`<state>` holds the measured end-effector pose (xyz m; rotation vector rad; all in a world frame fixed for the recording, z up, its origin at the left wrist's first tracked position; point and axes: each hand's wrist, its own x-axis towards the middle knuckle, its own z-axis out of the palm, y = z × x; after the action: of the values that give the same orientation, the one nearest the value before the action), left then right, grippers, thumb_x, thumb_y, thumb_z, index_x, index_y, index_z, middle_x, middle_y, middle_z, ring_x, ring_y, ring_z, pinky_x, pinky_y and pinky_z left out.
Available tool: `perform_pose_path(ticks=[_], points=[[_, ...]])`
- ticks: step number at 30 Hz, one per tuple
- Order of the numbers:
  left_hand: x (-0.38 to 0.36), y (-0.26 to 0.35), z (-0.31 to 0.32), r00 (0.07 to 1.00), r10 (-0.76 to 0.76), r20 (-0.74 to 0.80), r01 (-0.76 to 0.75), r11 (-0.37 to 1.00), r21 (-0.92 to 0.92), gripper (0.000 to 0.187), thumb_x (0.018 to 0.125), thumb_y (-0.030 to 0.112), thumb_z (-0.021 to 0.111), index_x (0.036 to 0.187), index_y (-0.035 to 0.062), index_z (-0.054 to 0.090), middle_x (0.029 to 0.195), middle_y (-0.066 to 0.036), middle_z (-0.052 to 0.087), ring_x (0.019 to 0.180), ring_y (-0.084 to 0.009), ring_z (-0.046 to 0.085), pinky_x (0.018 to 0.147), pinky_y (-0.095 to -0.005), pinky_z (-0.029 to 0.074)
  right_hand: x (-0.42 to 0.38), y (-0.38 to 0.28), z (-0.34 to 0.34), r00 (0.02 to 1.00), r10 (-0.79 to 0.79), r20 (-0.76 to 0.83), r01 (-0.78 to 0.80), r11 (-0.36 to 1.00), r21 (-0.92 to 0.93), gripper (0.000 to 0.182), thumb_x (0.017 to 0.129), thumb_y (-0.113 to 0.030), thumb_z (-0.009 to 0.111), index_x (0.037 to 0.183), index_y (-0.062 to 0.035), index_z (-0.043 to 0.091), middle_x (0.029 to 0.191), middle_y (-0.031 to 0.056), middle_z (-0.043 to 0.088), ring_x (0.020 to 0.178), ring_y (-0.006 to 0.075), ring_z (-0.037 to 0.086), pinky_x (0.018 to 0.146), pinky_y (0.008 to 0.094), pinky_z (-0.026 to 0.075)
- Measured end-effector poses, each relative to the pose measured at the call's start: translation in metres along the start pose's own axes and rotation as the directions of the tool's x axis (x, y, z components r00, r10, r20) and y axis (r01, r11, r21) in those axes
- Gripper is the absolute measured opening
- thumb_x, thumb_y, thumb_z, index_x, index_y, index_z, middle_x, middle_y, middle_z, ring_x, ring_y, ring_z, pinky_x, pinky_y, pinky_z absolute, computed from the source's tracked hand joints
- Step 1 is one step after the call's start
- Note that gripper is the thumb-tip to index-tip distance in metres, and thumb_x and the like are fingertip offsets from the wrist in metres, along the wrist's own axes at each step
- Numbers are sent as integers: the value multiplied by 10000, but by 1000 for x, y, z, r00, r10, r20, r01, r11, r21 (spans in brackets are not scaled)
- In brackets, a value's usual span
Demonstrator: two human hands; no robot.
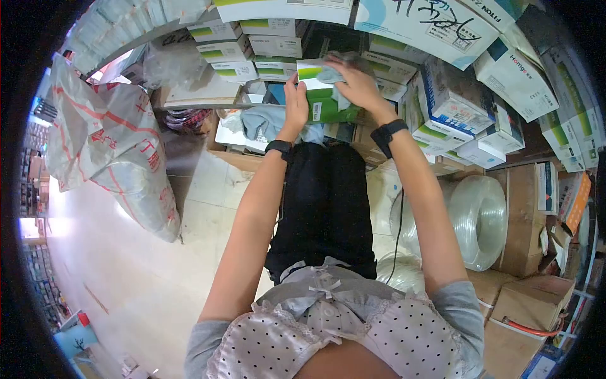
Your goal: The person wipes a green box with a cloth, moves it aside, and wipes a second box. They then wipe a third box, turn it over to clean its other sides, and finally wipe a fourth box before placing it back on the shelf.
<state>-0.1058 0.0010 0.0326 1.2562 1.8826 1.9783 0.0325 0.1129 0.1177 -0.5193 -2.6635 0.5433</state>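
In front of the shelf I hold up a green and white box [325, 106], tilted toward me. My left hand [296, 104] grips the box along its left edge. Against the upper right of the box, my right hand [356, 85] presses a grey-blue cloth [341, 95], its fingers bent over the cloth. Below my left hand, a light blue cloth [262, 120] hangs over an open cardboard box [237, 158].
Stacked green-and-white boxes [274, 45] fill the shelf ahead, and more cartons [451, 95] rise on the right. A large plastic sack [120, 151] stands left. Coiled clear tubing [483, 221] and cardboard boxes [530, 303] sit by my right arm.
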Motion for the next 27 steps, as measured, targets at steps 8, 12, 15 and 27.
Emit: perform_pose_path(ticks=[8, 12, 15, 27], points=[[11, 5, 6, 982, -191, 0, 191, 980, -48, 473, 897, 281, 335, 1233, -51, 363, 1195, -247, 396, 1108, -342, 352, 971, -385, 260, 23, -4, 2, 950, 312, -33, -312, 950, -18, 503, 784, -269, 452, 1283, -240, 402, 1144, 187, 538, 1005, 344, 546, 849, 423, 443], [4, -16, 6, 998, -60, 12, 60, 997, -51, 463, 907, 283, 326, 1238, -39, 361, 1219, -241, 380, 1126, -342, 342, 977, -382, 257, 54, -34, 32, 994, 75, 81, -85, 987, 134, 508, 714, -229, 542, 1218, -186, 492, 1148, 143, 556, 1039, 322, 535, 838, 408, 451], [-9, -24, -6, 987, -66, 147, 84, 989, -123, 451, 916, 275, 320, 1242, -35, 353, 1250, -235, 358, 1151, -336, 335, 982, -380, 255, 59, -59, 69, 958, -281, -59, 284, 957, 58, 447, 619, -132, 582, 1065, -171, 598, 1080, 71, 599, 984, 292, 547, 876, 374, 428], [-3, -19, -4, 988, -64, 142, 78, 992, -94, 449, 929, 269, 325, 1265, -29, 322, 1258, -221, 341, 1163, -329, 342, 990, -364, 257, 39, -58, 35, 988, -113, -107, 135, 965, 223, 485, 693, -75, 491, 1161, -197, 534, 1225, 52, 519, 1106, 294, 487, 902, 390, 421]])
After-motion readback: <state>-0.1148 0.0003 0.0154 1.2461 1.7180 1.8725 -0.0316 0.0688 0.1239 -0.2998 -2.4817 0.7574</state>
